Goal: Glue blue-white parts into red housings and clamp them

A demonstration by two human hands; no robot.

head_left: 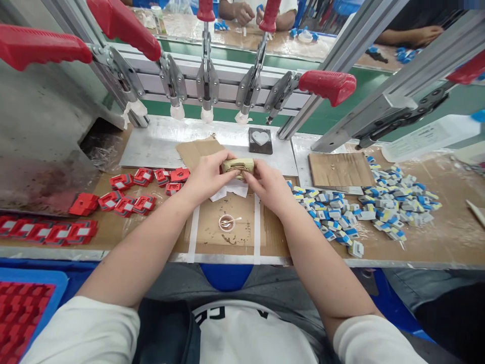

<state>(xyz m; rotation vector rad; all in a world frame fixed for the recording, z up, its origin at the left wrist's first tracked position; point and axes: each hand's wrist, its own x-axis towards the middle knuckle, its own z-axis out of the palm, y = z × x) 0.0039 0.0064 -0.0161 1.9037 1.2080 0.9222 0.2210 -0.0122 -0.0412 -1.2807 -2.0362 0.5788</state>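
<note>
Between my two hands is a small pale olive block-like piece (239, 163) with a recess in its front side; its exact kind I cannot make out. My left hand (209, 176) grips its left end, thumb along the near side. On the right end, the fingers of my right hand (268, 186) are closed on the same piece. White paper (238, 188) lies beneath the hands, and a brown cardboard piece (197, 150) is just behind the left one. Nearer to me sits a small round clear dish (226, 223) with a thin white stick in it.
Red plastic parts (125, 206) are spread at left; many blue-and-white pieces (337, 215) are heaped at right. Red-handled toggle clamps (206, 76) stand above a metal plate (151, 146). A dark block with a heart shape (260, 140) rests there. Other people's hands (244, 14) show across the bench.
</note>
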